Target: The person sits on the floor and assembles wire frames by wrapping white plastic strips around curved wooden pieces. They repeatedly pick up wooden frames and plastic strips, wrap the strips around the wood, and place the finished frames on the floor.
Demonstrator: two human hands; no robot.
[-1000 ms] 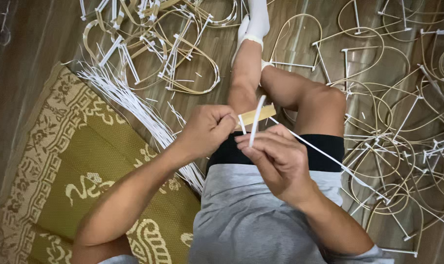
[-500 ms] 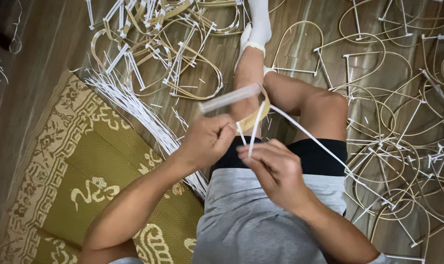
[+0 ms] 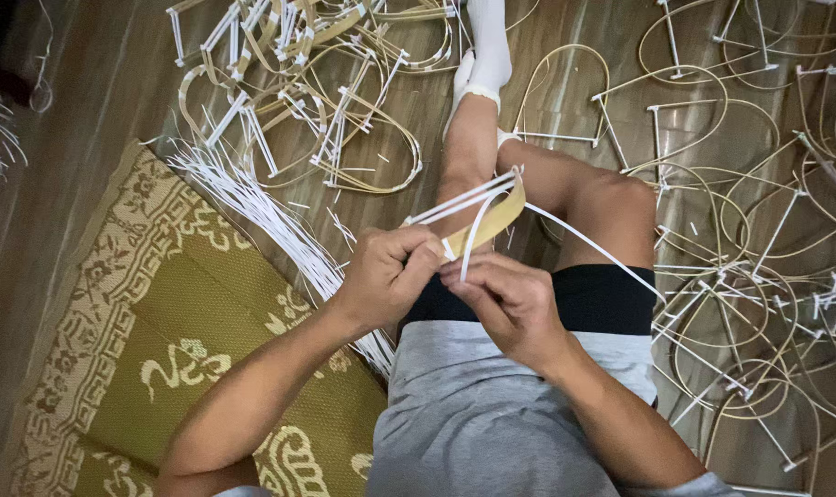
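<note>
Head cam, tan bamboo strip (image 3: 496, 221), w/ white sticks (image 3: 464, 202), bent

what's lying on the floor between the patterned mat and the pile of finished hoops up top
A fanned bundle of loose white strips lies along the edge of the mat, below the hoops, seen in the head view.

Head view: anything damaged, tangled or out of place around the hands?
Nothing looks damaged. Both hands, left hand and right hand, pinch white strips onto a tan band. Finished hoop frames lie strewn in loose, overlapping heaps on the wooden floor.
</note>
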